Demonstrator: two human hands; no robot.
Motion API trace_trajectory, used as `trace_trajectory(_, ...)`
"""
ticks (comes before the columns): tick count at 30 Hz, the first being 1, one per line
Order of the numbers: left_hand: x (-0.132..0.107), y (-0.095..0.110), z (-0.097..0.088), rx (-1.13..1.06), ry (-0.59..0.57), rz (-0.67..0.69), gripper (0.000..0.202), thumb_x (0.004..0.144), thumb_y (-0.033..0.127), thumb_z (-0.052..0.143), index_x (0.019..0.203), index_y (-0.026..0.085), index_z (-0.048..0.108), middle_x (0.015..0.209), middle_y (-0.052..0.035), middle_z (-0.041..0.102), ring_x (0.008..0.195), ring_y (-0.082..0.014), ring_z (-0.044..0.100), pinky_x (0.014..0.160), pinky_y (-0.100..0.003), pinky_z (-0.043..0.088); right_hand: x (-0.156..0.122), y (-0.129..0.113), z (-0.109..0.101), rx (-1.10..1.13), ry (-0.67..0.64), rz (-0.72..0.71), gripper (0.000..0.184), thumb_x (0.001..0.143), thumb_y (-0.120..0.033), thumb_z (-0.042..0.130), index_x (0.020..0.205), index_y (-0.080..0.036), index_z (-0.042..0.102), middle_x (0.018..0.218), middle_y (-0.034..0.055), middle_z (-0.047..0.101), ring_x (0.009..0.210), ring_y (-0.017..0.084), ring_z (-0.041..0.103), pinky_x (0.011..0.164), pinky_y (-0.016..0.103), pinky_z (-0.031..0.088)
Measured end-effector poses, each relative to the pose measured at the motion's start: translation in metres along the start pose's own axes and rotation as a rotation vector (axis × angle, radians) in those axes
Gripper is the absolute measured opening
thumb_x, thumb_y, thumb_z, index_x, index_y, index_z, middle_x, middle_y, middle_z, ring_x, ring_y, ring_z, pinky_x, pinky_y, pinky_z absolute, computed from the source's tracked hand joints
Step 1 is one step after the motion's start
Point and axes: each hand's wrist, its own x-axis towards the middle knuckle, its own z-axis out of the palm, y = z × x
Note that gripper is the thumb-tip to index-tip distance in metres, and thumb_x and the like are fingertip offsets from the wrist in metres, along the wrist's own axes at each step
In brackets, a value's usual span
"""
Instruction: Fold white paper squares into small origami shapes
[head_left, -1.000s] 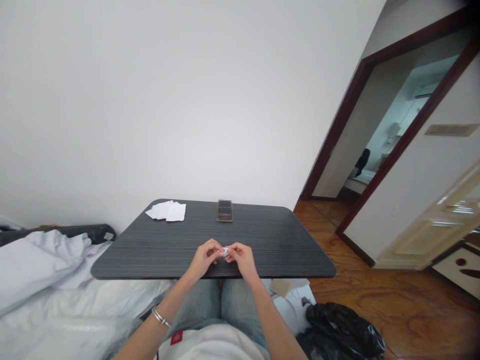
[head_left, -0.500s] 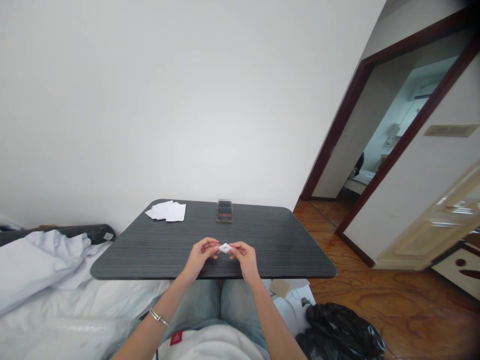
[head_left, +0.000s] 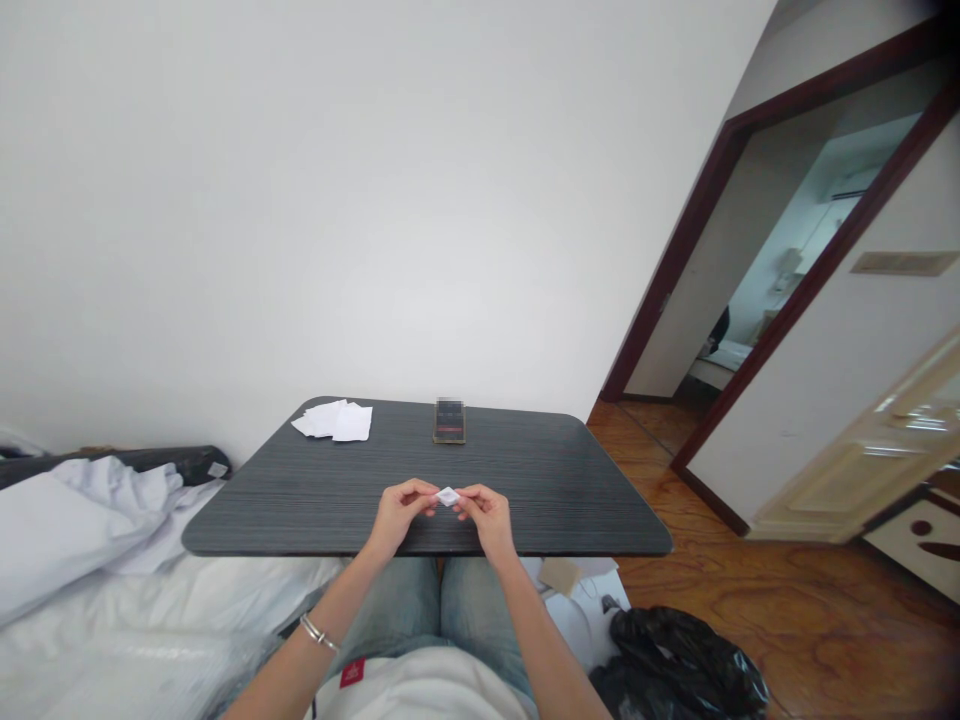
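The left hand (head_left: 397, 512) and right hand (head_left: 487, 515) pinch a paper (head_left: 448, 495), seemingly folded small already, over the table (head_left: 555, 480); spare sheets (head_left: 334, 421) lie unused.

Left hand (head_left: 401, 510), right hand (head_left: 486, 512): fingertips seemingly pinched.

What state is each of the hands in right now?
Left hand: closed, pinching the small folded white paper.
Right hand: closed, pinching the same paper's other end.
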Motion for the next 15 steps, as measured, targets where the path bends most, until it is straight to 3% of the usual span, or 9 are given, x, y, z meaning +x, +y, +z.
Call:
trace_trajectory(5, -0.0005, -0.0031, -0.0007, 0.07, 0.013, 0.042, 0.015, 0.063, 0.026, 0.063, 0.065, 0.012, 0.065, 0.059, -0.0022, 0.061, 0.053, -0.0123, 0.055, 0.05, -0.022, 0.047, 0.0006, 0.0019, 0.0009, -0.012, -0.014, -0.011, 0.012, 0.066, -0.026, 0.061, 0.071, -0.016, 0.065, 0.064, 0.0024, 0.063, 0.055, 0.014, 0.057, 0.047, 0.023, 0.045)
trace_trajectory(15, -0.0011, 0.0005, 0.0002, 0.119, -0.016, 0.072, 0.015, 0.064, 0.027, 0.062, 0.065, 0.012, 0.065, 0.061, -0.0019, 0.06, 0.053, -0.0119, 0.054, 0.048, -0.021, 0.046, 0.0009, 0.001, 0.0004, -0.026, -0.023, -0.005, 0.011, 0.067, -0.026, 0.06, 0.069, -0.015, 0.064, 0.062, 0.0023, 0.063, 0.054, 0.013, 0.057, 0.047, 0.023, 0.046)
